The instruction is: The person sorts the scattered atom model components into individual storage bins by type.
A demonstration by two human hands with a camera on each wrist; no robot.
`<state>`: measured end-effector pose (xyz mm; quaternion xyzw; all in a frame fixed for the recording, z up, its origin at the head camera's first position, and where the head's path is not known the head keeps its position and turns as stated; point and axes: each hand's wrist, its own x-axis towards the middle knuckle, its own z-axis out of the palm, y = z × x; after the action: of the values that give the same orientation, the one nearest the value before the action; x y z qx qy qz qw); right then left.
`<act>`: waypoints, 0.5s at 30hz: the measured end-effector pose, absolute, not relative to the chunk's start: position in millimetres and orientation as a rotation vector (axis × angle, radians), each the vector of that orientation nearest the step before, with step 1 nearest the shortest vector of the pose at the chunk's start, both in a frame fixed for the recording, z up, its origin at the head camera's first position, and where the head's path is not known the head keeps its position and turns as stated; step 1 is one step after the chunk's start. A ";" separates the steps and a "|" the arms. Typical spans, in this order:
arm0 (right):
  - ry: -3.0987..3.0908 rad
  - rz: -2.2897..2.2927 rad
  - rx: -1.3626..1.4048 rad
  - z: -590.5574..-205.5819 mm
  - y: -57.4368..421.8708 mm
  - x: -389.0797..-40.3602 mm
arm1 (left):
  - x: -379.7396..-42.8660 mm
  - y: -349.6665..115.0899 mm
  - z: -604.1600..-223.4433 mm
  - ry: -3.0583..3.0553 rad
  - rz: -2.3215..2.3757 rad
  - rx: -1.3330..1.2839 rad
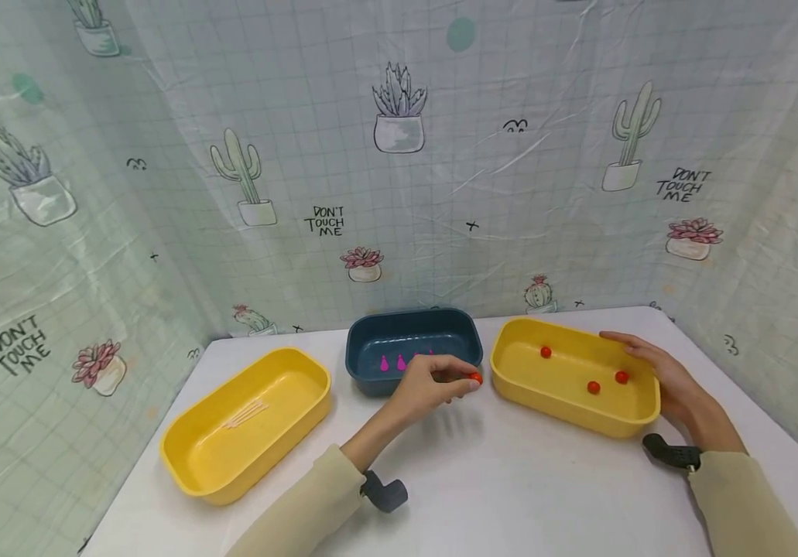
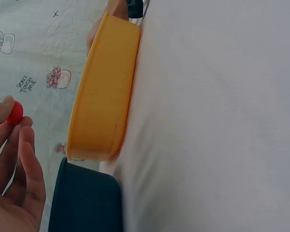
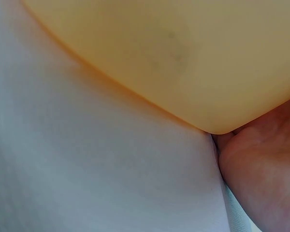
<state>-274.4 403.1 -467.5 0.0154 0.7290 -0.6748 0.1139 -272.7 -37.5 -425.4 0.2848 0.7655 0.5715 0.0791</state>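
Note:
Between thumb and fingertips, my left hand [image 1: 429,384] pinches a small red ball [image 1: 476,377]. It hovers just in front of the gap between the dark blue bin [image 1: 415,319] and the right yellow bin [image 1: 566,416]. The left wrist view shows the ball [image 2: 15,112] at the tips of the thumb and finger. My right hand [image 1: 677,387] rests against the right end of that yellow bin, its fingers stretched along the outside near the rim. In the right wrist view the palm [image 3: 261,159] lies beside the bin's wall. Three red balls [image 1: 593,387] lie inside this bin.
Several magenta pin-shaped pieces [image 1: 401,362] are in the dark blue bin. Another yellow bin [image 1: 214,495] stands at the left with several thin pale sticks [image 1: 246,415]. All bins stand on a white table [image 1: 510,495], before a patterned curtain [image 1: 440,193].

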 end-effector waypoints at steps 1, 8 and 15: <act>2.140 -1.973 0.047 -467.5 402.7 -274.3 | -273.5 -36.2 -424.8 2.304 1.712 0.853; 2.181 -1.951 0.028 -467.0 403.2 -275.3 | -280.9 -26.0 -418.9 2.411 1.714 0.883; 2.156 -1.968 0.041 -466.8 403.3 -274.9 | -286.1 -12.1 -414.8 2.396 1.757 0.868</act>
<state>-274.9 403.3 -466.8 0.0141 0.7339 -0.6701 0.1107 -286.1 -12.1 -414.8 0.2803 0.7739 0.5674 0.0230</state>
